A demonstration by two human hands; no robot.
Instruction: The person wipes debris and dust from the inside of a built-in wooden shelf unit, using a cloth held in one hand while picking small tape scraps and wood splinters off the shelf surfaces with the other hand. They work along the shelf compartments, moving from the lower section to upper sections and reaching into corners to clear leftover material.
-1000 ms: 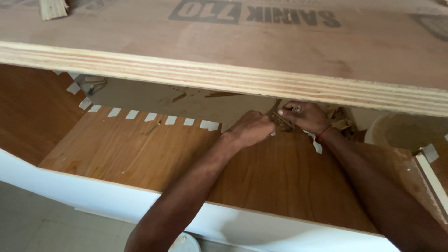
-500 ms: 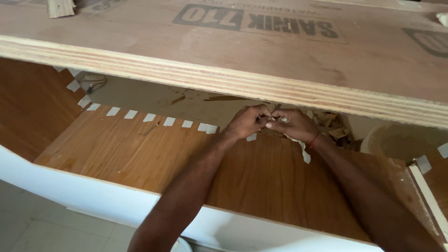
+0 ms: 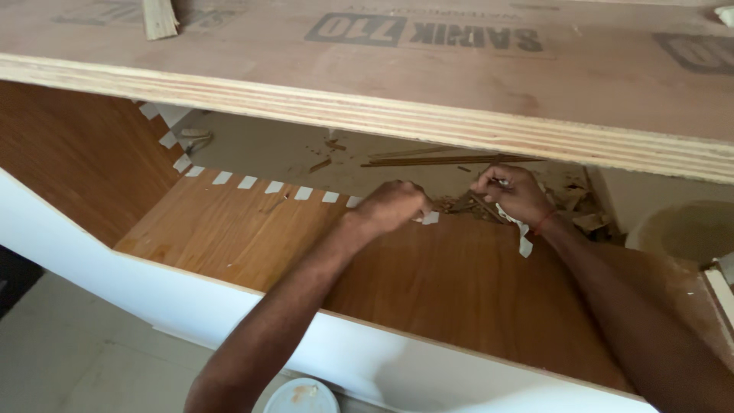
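Both my arms reach under a thick plywood board [image 3: 428, 122] onto a brown wood-grain laminate sheet [image 3: 428, 283]. A row of small white tape pieces [image 3: 246, 182] runs along the sheet's far edge. My left hand [image 3: 391, 206] is closed at that edge, its fingertips on a white tape piece [image 3: 430, 218]. A little to the right, my right hand [image 3: 516, 191] pinches a white tape strip [image 3: 524, 241] that hangs down past the wrist. A red thread circles that wrist.
Wood chips and splinters [image 3: 459, 203] lie between and beyond the hands. A wooden offcut [image 3: 159, 17] rests on the plywood top. A white front panel [image 3: 229, 306] borders the laminate near me. A white round lid [image 3: 304, 396] lies on the floor below.
My hands, which were touching half a second ago, have drawn apart: the left stays at the edge, the right has shifted right with the tape strip.
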